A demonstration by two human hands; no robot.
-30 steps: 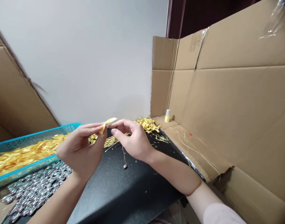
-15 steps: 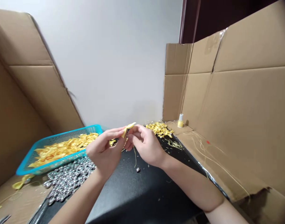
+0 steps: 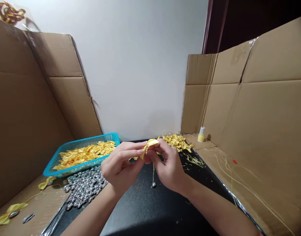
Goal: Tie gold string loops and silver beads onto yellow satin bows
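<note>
My left hand (image 3: 119, 168) and my right hand (image 3: 168, 167) meet above the black table (image 3: 145, 209), both pinching a small folded yellow ribbon piece (image 3: 148, 145). A thin gold thread (image 3: 153, 172) hangs down from my right hand, and a small silver bell (image 3: 153, 185) sits at its lower end, near the table. Both hands have their fingers closed around the ribbon.
A blue basket (image 3: 54, 165) of yellow ribbon pieces stands at the left, with a heap of silver bells (image 3: 82, 188) in front of it. Finished gold bows (image 3: 177, 141) lie behind my hands. A small yellow thread spool (image 3: 201, 135) stands at the right. Cardboard walls (image 3: 258, 114) enclose both sides.
The view has swung left and down, showing more of the left cardboard. My hands have drawn closer together on the ribbon piece, which now looks more folded.
</note>
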